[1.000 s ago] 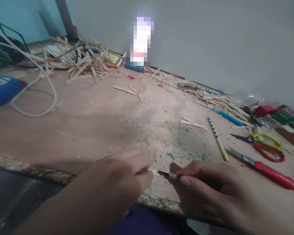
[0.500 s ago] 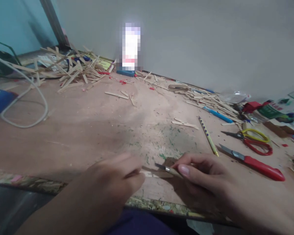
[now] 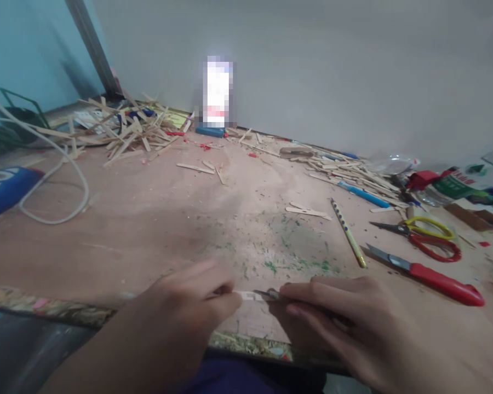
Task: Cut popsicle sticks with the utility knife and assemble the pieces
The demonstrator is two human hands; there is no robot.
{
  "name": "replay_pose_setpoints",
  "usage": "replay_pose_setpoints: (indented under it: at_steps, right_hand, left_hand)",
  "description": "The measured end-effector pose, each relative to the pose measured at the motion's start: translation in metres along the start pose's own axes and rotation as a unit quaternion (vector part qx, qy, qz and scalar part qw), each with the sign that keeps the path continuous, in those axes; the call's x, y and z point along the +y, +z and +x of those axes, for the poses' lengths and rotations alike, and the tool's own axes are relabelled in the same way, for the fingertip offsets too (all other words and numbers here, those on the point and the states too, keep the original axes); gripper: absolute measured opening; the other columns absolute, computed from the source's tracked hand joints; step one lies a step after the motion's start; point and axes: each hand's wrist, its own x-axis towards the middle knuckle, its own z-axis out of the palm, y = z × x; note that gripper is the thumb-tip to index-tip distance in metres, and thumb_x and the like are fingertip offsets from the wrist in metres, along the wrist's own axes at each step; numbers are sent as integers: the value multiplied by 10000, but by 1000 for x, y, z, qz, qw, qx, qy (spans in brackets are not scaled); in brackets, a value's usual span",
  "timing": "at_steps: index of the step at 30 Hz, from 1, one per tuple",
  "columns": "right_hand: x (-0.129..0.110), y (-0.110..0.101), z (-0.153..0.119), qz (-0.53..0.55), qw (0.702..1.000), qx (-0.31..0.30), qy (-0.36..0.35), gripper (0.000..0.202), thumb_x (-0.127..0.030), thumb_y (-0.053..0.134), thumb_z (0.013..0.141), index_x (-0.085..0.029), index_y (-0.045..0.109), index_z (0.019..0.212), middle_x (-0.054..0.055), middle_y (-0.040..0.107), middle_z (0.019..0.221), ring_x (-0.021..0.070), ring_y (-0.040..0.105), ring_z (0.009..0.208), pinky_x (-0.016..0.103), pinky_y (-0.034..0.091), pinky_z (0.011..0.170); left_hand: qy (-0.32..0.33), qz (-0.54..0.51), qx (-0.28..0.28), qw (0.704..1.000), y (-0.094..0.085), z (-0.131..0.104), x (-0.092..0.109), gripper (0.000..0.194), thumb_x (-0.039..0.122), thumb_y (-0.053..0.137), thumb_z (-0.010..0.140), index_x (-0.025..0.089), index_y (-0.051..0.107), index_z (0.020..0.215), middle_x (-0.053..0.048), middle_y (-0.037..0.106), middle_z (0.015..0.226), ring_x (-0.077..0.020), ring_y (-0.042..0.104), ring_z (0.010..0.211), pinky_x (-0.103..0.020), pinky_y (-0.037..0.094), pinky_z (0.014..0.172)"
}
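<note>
Close to the table's front edge, my left hand (image 3: 197,298) is closed on one end of a popsicle stick (image 3: 250,296) that lies flat on the wood. My right hand (image 3: 337,312) grips a small craft knife (image 3: 272,294), its handle mostly hidden by the fingers. The knife's thin dark blade points left and lies over the stick, just right of my left fingertips. Whether the blade cuts into the stick, I cannot tell. Green shavings (image 3: 271,266) are scattered on the table beyond both hands.
To the right lie a dotted pencil (image 3: 348,232), scissors (image 3: 431,235) with yellow and red handles and a red-handled knife (image 3: 439,282). Piles of sticks (image 3: 131,128) lie at the back. A lit, blurred screen (image 3: 217,90) stands by the wall. A white cable (image 3: 84,186) loops at left.
My right hand has turned over more and brought the knife blade down and left onto the stick. My left hand stays about where it was. The view has tilted slightly.
</note>
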Motion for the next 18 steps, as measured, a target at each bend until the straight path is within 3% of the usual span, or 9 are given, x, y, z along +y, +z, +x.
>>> replay_pose_setpoints:
  at_steps: [7,11,15,18]
  right_hand:
    - [3,-12,-8,-68,998,-4,-5,235,-294,559,1022,-307,794,1031,11,819,872,174,742,635,264,494,544]
    - [14,-12,-11,-50,997,51,-10,240,-278,552,1022,-324,777,1089,15,807,852,188,740,649,279,513,531]
    - [33,-17,-12,-52,994,100,-2,215,-282,566,1014,-296,781,1014,72,795,901,238,749,794,338,599,696]
    - [55,-24,-6,-77,991,107,35,264,-329,533,1032,-261,788,1019,91,790,1040,246,744,911,350,594,769]
  left_hand:
    - [7,-14,-8,1000,-5,4,2,448,-49,403,844,228,695,1038,-32,704,1049,-185,637,910,-266,512,829]
    - [13,-12,33,999,-2,6,0,364,-10,399,933,211,684,978,-40,694,1035,-188,637,911,-287,510,798]
    - [7,-9,96,995,2,6,-3,200,102,533,993,196,709,1006,-54,667,1008,-198,631,934,-309,499,807]
    - [13,-12,85,996,1,7,-7,285,69,477,1001,200,728,1036,-53,670,980,-180,624,877,-293,503,792]
